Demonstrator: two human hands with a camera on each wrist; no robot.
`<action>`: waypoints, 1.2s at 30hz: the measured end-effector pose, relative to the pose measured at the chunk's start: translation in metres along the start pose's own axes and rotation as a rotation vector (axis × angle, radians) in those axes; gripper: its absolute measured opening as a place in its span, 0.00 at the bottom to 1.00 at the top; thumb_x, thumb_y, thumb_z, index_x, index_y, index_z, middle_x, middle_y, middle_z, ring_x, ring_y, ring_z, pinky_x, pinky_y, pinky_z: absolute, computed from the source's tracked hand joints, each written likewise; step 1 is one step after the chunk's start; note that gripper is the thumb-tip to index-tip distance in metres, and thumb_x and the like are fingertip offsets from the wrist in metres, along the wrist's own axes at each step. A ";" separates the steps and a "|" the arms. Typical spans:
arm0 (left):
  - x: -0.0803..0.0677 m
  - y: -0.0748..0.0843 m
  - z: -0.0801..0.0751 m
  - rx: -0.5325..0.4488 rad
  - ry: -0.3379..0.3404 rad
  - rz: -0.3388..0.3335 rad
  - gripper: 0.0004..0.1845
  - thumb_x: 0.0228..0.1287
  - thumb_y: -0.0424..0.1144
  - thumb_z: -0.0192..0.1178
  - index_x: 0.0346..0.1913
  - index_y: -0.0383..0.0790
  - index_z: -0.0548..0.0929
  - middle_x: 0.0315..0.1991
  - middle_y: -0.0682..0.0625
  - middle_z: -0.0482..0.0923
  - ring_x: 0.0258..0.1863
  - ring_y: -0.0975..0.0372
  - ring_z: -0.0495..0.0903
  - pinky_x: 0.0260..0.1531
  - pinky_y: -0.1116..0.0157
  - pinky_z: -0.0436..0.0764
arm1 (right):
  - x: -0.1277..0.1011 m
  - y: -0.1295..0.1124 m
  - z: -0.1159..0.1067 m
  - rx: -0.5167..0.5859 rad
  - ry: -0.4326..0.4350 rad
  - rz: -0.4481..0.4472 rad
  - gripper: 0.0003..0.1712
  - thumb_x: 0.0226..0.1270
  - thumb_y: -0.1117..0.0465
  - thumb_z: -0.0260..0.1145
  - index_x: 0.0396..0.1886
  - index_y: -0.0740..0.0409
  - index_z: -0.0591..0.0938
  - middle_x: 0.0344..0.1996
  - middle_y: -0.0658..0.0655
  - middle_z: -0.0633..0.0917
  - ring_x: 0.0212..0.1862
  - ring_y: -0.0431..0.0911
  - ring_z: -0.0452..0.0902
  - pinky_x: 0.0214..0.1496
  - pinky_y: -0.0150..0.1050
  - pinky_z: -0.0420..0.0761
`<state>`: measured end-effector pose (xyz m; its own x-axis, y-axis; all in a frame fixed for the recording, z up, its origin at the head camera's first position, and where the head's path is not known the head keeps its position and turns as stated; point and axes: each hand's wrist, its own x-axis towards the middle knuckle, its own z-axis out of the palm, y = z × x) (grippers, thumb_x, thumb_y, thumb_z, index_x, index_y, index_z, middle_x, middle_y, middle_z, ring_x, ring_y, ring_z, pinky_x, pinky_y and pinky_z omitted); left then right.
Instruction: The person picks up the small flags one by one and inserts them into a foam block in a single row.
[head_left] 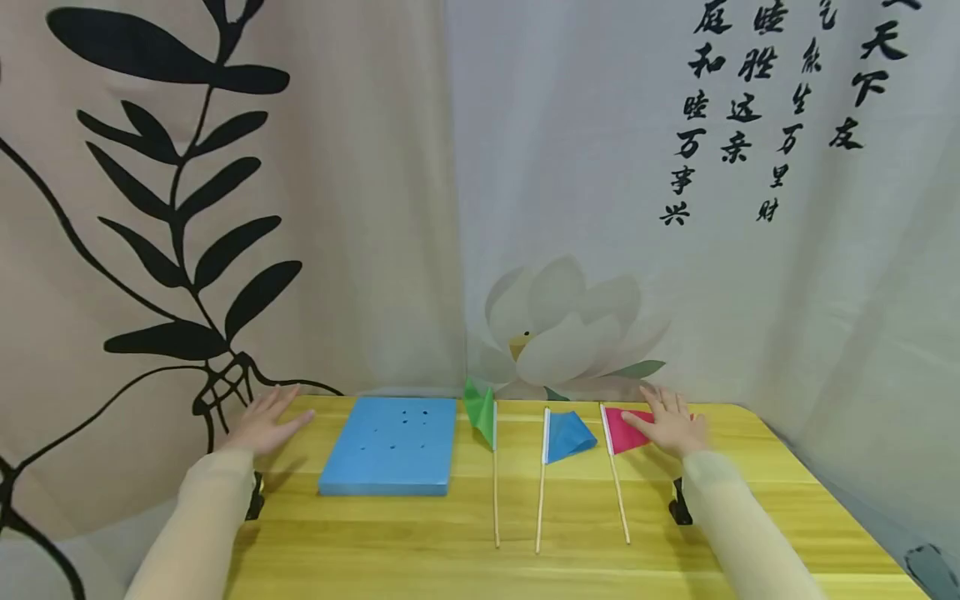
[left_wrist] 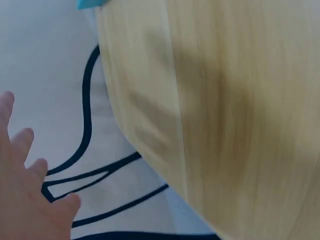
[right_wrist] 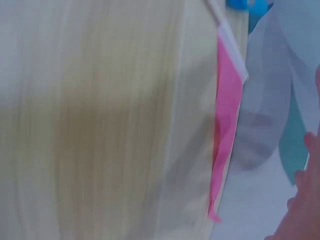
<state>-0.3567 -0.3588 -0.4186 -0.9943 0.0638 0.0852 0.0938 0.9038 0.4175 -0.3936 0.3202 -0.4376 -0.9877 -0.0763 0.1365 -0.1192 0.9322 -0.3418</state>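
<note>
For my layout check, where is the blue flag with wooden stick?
In the head view, the blue flag is just right of centre, between the green flag and the pink flag.

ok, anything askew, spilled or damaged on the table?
Nothing looks spilled or broken. Minor oddity: the green flag looks folded and the blue flag rumpled, neither lying flat. In the head view the right hand covers part of the pink flag, so its free end is harder to judge.
</note>
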 end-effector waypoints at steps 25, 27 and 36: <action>-0.014 0.005 0.041 -0.704 -0.121 0.057 0.35 0.73 0.45 0.55 0.74 0.33 0.57 0.73 0.32 0.52 0.64 0.39 0.66 0.54 0.53 0.78 | -0.019 -0.169 0.074 0.766 -0.223 -0.100 0.17 0.65 0.59 0.68 0.45 0.69 0.85 0.33 0.61 0.86 0.29 0.52 0.84 0.31 0.46 0.85; -0.016 0.005 0.041 -0.737 -0.136 0.071 0.33 0.73 0.43 0.55 0.73 0.30 0.58 0.72 0.31 0.54 0.64 0.39 0.66 0.54 0.53 0.78 | -0.020 -0.175 0.080 0.790 -0.253 -0.072 0.15 0.65 0.59 0.68 0.43 0.69 0.85 0.31 0.62 0.86 0.27 0.51 0.84 0.29 0.45 0.85; -0.025 -0.002 0.050 -0.832 -0.148 0.019 0.33 0.72 0.40 0.57 0.72 0.29 0.60 0.70 0.30 0.57 0.60 0.42 0.71 0.51 0.57 0.80 | -0.022 -0.187 0.098 0.817 -0.362 -0.006 0.16 0.62 0.58 0.70 0.40 0.68 0.82 0.26 0.61 0.86 0.26 0.51 0.84 0.28 0.44 0.85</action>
<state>-0.3348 -0.3407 -0.4664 -0.9831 0.1831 0.0035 0.0592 0.2999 0.9521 -0.3597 0.1131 -0.4675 -0.9417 -0.3163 -0.1148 -0.0221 0.3987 -0.9168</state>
